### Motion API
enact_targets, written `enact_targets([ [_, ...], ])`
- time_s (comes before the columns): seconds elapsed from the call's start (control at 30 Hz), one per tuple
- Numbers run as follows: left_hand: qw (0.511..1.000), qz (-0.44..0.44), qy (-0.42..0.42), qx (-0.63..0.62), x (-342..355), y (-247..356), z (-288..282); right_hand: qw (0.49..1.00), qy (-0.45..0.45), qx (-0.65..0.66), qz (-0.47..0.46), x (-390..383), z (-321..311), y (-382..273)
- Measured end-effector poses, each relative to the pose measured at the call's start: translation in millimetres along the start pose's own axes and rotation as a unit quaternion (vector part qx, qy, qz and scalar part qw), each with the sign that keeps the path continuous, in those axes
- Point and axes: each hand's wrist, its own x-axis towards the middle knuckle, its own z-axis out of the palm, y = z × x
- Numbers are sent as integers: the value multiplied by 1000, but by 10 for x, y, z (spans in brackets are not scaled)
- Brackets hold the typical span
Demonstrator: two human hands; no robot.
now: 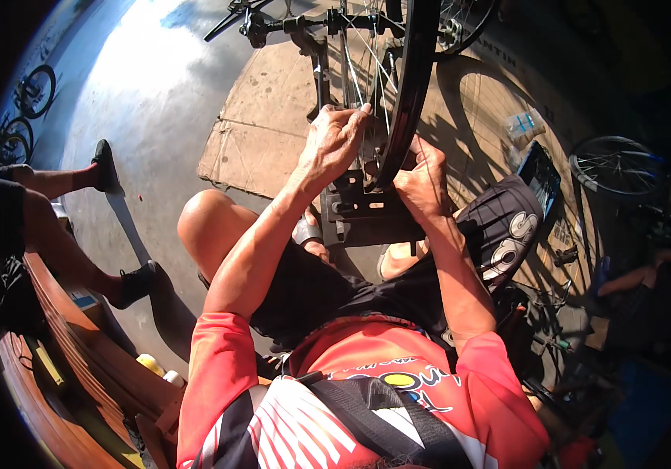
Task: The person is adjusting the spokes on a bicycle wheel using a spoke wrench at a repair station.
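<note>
A spoked bicycle wheel [418, 74] with a black rim stands upright in front of me, nearly edge-on. Its lower part sits over a black metal stand [371, 209] between my feet. My left hand [334, 139] is on the wheel's left side, thumb and fingers pinched on a spoke [359, 70]. At the rim's lower right, my right hand [425, 178] is closed, its fingers bent against the wheel. The rim partly hides those fingertips. Dark metal arms [318, 70] stand just left of the spokes.
Flat cardboard [261, 129] lies under the wheel. To the right are a plastic bag [525, 123], a dark tray [540, 176] and another wheel [617, 166]. A wooden bench [77, 359] and a seated person's legs [69, 234] are at left. Another person's arm [633, 280] shows far right.
</note>
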Motion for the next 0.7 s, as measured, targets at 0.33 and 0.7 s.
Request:
enact_targets([
  [0.33, 983, -85, -161, -34, -293, 386, -333, 993, -41, 101, 51, 3, 40, -205],
  [0.7, 946, -206, -170, -183, -88, 338, -91, 979, -79, 154, 109, 10, -116, -196],
])
